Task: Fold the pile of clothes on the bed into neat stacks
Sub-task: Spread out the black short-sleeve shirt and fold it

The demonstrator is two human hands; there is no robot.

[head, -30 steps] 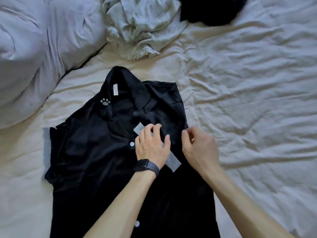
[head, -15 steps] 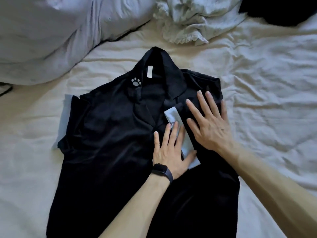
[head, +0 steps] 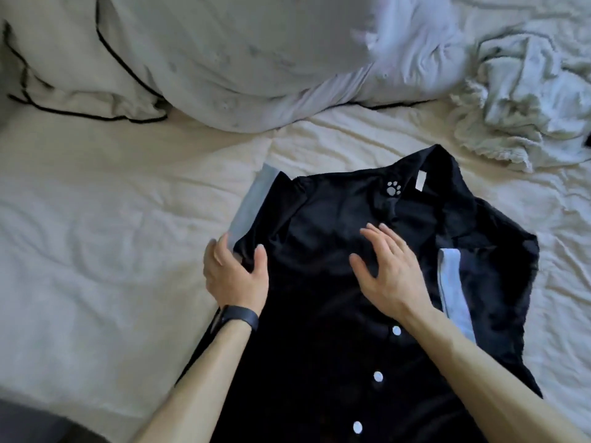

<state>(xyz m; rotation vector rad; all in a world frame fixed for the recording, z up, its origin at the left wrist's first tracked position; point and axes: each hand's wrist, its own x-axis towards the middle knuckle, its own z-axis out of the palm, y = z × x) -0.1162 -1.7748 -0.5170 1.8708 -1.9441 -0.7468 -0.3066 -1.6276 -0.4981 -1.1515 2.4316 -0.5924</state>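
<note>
A black button-up shirt point(head: 335, 314) with white buttons, a paw print at the collar and pale blue sleeve cuffs lies flat on the cream bed sheet point(head: 96, 251). Its right sleeve is folded inward, so that cuff point(head: 454, 289) lies on the chest. My left hand point(head: 235, 273), with a dark watch on the wrist, grips the left sleeve at its pale cuff, thumb on top of the black cloth. My right hand point(head: 387, 266) rests flat on the shirt's chest with its fingers spread.
A crumpled white garment with a lace edge point(head: 524, 113) lies at the far right. A large pale duvet or pillow point(head: 240, 65) fills the top, beside a cream pillow with black piping point(head: 64, 75). Bare sheet spreads to the left of the shirt.
Both hands left the folded right cuff and moved left. My left hand took hold of the left sleeve; my right hand shifted onto the chest. The view swung left.
</note>
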